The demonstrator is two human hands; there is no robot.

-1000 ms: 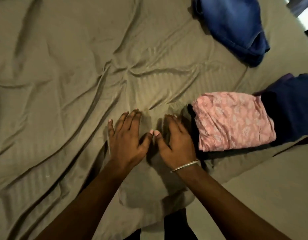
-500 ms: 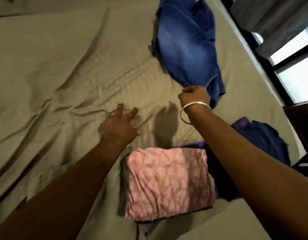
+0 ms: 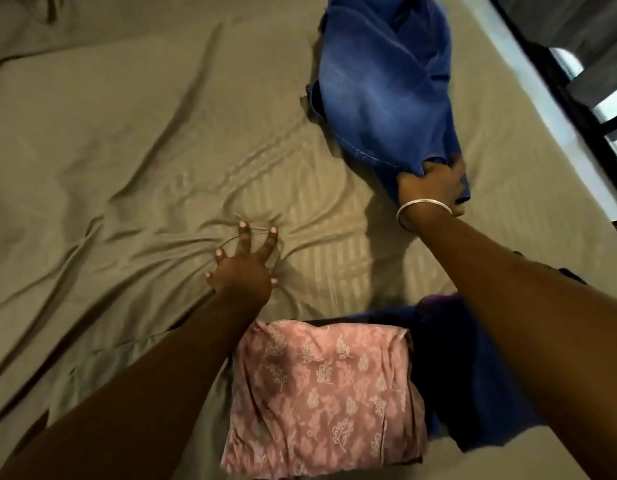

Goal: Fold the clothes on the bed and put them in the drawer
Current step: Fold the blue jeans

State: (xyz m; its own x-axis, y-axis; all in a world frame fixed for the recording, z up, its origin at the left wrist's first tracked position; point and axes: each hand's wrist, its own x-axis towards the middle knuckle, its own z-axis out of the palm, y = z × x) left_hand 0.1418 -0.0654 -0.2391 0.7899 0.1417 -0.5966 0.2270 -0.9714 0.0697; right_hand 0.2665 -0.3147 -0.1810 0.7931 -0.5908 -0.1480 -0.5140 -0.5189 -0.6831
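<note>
A crumpled pair of blue jeans (image 3: 383,84) lies at the far right of the bed (image 3: 109,140). My right hand (image 3: 435,187), with a silver bangle on the wrist, grips the near edge of the jeans. My left hand (image 3: 243,266) presses on the olive sheet with its fingers spread. A folded pink floral garment (image 3: 321,403) sits near the front edge, under my arms. A dark blue garment (image 3: 449,372) lies beside it on the right, partly hidden by my right forearm.
The olive sheet is wrinkled across the wide left part of the bed. The bed's right edge runs along a dark window frame (image 3: 556,84) with grey curtains (image 3: 577,32). No drawer is in view.
My right hand has reached farther and taken hold of the jeans' near edge. My left hand stayed on the sheet with fingers spread wider. The view has shifted forward over the bed.
</note>
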